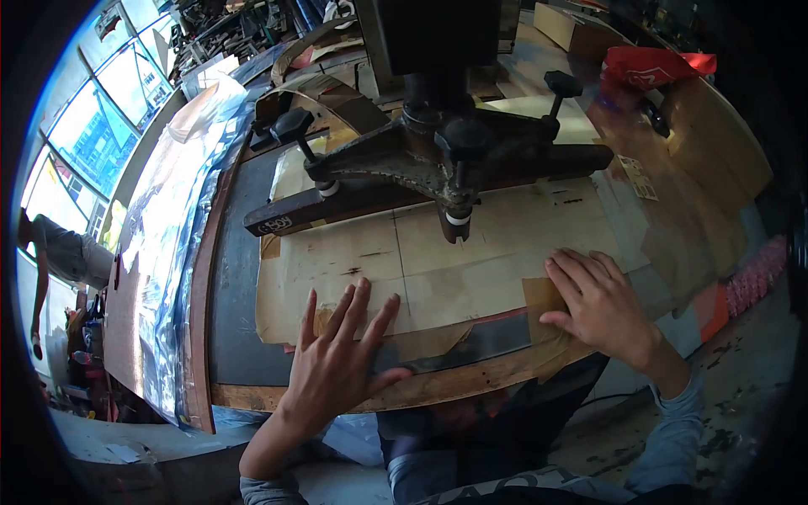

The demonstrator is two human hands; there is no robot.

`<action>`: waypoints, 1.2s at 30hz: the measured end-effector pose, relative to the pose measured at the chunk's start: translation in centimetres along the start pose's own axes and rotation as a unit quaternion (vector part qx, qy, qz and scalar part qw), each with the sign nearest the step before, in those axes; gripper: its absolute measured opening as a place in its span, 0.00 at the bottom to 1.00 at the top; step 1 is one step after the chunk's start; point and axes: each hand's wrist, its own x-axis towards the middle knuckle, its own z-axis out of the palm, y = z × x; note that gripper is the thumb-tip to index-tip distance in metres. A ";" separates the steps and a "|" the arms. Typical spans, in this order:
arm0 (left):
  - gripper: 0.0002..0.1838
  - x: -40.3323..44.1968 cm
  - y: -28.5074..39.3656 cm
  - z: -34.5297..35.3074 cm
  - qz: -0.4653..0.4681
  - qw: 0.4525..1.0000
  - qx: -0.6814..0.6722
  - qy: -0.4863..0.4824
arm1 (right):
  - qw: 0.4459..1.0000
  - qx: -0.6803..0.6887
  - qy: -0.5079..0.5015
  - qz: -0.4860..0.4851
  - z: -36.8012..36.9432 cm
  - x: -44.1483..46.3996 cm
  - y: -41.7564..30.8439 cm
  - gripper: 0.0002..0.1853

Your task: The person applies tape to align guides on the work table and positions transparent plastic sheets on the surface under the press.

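My left hand (pixel 337 362) has its fingers spread, their tips at the near edge of a pale, stained sheet (pixel 337 269). It appears to hold nothing. Toward the right end of that sheet, my right hand (pixel 602 307) lies palm down beside a brown tape patch (pixel 543 296), fingers stretched out. The sheet has dark lines drawn across it and sits on a dark board (pixel 231 295). A black metal clamp frame (pixel 400 147) with screw knobs stands over it, above a long dark bar (pixel 370 195) lying across the sheet.
Plastic-wrapped sheet material (pixel 172 278) lies at the left, beyond a brown edge strip (pixel 202 320). A red bag (pixel 648 67) and a cardboard box (pixel 572 32) are at the back right. Another person (pixel 63 248) stands at the far left by the windows.
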 end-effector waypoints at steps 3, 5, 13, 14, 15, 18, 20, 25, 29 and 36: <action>0.46 0.5 -0.1 0.5 -0.014 1.000 0.012 0.016 | 0.999 -0.033 -0.009 0.021 0.3 -0.3 -0.8 0.36; 0.45 1.6 -1.1 0.6 -0.021 1.000 -0.002 0.010 | 0.999 0.005 -0.013 0.033 1.1 0.6 0.3 0.38; 0.38 4.6 -1.4 1.0 -0.055 0.994 -0.061 0.068 | 0.998 0.036 0.024 0.052 3.4 3.1 2.6 0.35; 0.36 4.7 -1.3 1.1 -0.074 0.992 -0.081 0.061 | 0.998 0.032 0.037 0.049 3.7 3.2 2.7 0.34; 0.35 4.8 -1.5 1.5 -0.063 0.992 -0.075 0.086 | 0.994 0.069 0.051 0.060 3.8 3.3 2.8 0.33; 0.32 4.9 -2.1 2.0 -0.045 0.990 -0.051 0.123 | 0.984 0.145 0.073 0.075 4.1 4.0 3.0 0.29; 0.32 4.5 -2.3 2.4 -0.054 0.991 -0.023 0.124 | 0.985 0.145 0.058 0.074 3.8 4.2 3.0 0.28; 0.34 4.4 -2.7 2.2 -0.080 0.991 -0.041 0.103 | 0.988 0.127 0.072 0.052 3.9 3.9 3.5 0.28; 0.35 4.7 -3.3 2.3 -0.073 0.989 -0.038 0.120 | 0.988 0.113 0.080 0.063 4.0 3.9 3.2 0.28; 0.32 4.5 -3.3 1.9 -0.078 0.989 -0.023 0.125 | 0.989 0.128 0.066 0.035 3.7 3.7 3.2 0.26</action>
